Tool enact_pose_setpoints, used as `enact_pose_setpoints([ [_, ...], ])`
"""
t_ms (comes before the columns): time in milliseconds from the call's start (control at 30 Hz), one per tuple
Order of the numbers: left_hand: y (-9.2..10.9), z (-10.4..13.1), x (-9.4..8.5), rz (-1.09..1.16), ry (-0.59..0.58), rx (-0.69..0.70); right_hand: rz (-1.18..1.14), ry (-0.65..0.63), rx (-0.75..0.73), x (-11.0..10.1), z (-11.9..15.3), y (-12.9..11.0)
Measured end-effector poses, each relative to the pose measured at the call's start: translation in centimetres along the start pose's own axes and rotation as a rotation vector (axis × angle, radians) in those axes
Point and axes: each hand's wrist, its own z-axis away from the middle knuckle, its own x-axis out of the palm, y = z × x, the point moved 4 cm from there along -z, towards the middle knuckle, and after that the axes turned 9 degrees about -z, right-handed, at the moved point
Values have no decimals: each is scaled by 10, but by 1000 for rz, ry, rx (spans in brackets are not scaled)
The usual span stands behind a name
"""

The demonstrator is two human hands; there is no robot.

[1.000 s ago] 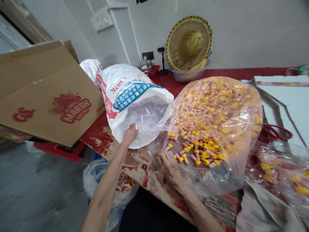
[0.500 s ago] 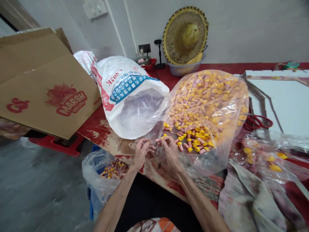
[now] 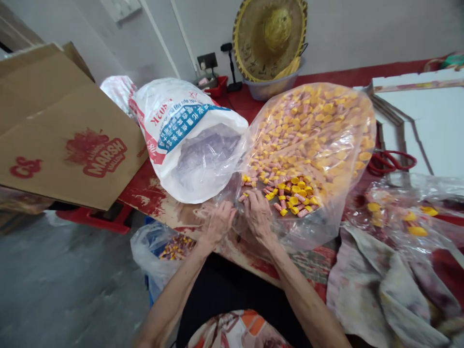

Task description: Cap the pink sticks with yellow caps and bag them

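My left hand [image 3: 216,223] and my right hand [image 3: 258,213] are close together at the mouth of a big clear plastic bag [image 3: 337,121] that lies on the red table [image 3: 143,193]. The bag is full of small pink and yellow pieces [image 3: 293,193]. My right hand's fingers pinch one small piece at the bag's mouth. My left hand's fingers are curled against the right hand, and what they hold is hidden. A white printed sack [image 3: 188,140] with a clear liner lies open just left of the hands.
A tilted cardboard box [image 3: 72,140] stands at the left. Below the table edge hangs a bag with more pieces [image 3: 174,246]. A straw hat [image 3: 270,34] over a basin [image 3: 268,89] is at the back. Red-handled scissors [image 3: 391,162], a white board [image 3: 435,125] and crumpled cloth [image 3: 380,290] are at the right.
My left hand left the white sack's mouth and came over to meet the right hand. The right hand lifted a small piece from the bag's mouth. The view tilted down slightly.
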Motion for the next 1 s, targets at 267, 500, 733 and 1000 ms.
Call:
enact_pose_setpoints([
  [267,-8,-29,-11,45,-211,-34,209,-41,-57,4,-4,15],
  [500,6,0,4,19,-86,-48,-66,61,-49,-8,-7,13],
  [733,13,8,-14,-48,199,16,-174,-24,-145,8,6,-2],
  [1000,17,17,-16,-79,265,105,88,-86,-236,25,14,1],
])
